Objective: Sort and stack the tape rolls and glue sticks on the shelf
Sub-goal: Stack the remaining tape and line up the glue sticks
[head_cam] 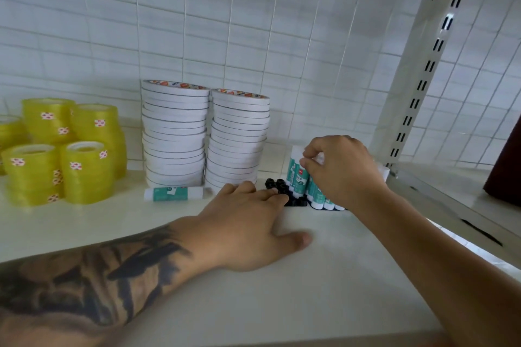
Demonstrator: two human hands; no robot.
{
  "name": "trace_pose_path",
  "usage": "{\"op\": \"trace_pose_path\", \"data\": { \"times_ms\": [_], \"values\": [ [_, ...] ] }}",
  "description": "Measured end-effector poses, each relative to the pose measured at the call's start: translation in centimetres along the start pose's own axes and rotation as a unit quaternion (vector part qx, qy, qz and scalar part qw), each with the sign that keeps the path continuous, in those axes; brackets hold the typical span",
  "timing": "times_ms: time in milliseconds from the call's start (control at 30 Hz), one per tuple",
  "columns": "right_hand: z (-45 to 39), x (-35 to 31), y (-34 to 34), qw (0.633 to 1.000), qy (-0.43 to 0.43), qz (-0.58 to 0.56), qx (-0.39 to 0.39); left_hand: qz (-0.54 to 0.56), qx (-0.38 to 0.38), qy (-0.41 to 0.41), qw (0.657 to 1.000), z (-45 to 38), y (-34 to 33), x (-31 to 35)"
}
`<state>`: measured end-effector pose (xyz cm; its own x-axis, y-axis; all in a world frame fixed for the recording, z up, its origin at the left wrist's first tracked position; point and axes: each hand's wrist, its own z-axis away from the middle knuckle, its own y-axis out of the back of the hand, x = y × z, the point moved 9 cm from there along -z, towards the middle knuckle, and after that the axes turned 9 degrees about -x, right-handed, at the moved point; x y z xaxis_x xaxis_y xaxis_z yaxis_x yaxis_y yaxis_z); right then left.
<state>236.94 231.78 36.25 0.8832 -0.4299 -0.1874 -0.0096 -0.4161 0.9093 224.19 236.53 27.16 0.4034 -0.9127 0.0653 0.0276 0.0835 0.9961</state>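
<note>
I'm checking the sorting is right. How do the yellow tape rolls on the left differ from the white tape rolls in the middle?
The yellow tape rolls are see-through and thick; the white tape rolls are opaque and thin. The yellow ones stand in short stacks, a few rolls high; the white ones form two tall stacks of many rolls, side by side. Both kinds lie flat on the shelf, stacked by kind.
</note>
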Motion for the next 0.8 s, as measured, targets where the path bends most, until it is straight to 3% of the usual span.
{"op": "trace_pose_path", "data": {
  "times_ms": [333, 433, 600, 733, 800],
  "values": [
    [1.2, -1.1, -0.7, 0.997, 0.041, 0.059, 0.0, -0.009, -0.004, 0.008, 1.0, 0.9, 0.5, 0.3],
    [1.9, -1.1, 0.5, 0.997, 0.059, 0.021, 0.049, -0.028, 0.024, 0.018, 0.999, 2.7, 2.7, -0.5],
    [3.0, -3.4, 1.3, 0.985, 0.134, -0.018, 0.104, 0.026, 0.143, 0.123, 0.982, 6.2, 8.5, -6.2],
    [3.8, -5.6, -0.2, 0.981, 0.187, -0.023, 0.053, -0.036, 0.061, 0.248, 0.966, 6.5, 7.4, -11.2],
    [4.1, -6.2, -0.8, 0.978, 0.201, -0.029, 0.04, -0.069, 0.055, 0.27, 0.959, 6.3, 7.0, -11.9]
  ]
}}
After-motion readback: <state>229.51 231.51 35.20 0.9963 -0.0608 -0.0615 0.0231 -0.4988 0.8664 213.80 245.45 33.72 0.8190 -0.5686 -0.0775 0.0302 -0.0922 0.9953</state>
